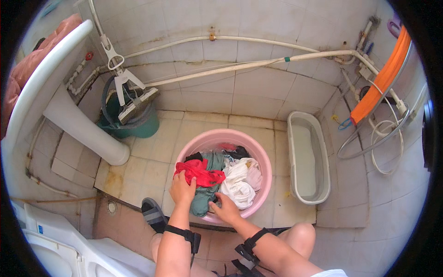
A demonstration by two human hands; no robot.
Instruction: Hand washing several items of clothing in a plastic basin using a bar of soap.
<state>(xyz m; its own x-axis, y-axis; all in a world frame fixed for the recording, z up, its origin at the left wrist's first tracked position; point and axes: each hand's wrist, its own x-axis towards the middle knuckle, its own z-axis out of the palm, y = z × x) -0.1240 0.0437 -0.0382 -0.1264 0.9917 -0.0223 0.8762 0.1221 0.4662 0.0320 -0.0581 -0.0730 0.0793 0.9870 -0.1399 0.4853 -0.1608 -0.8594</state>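
Note:
A round pink plastic basin stands on the tiled floor, full of wet clothes. My left hand lies at the near left edge of a red cloth on top of the pile; whether the fingers pinch it cannot be told. My right hand is at the basin's near side, thumb and fingers apart, beside a grey-green garment that runs beneath the red cloth. White garments lie on the right, with a pale pink one next to them. Dark cloth shows at the back.
A long white tub holding cloudy liquid stands at the right. At the back left, a squeeze mop rests in a green bucket. A pedestal sink is at the left. An orange bag and a hose hang at the right.

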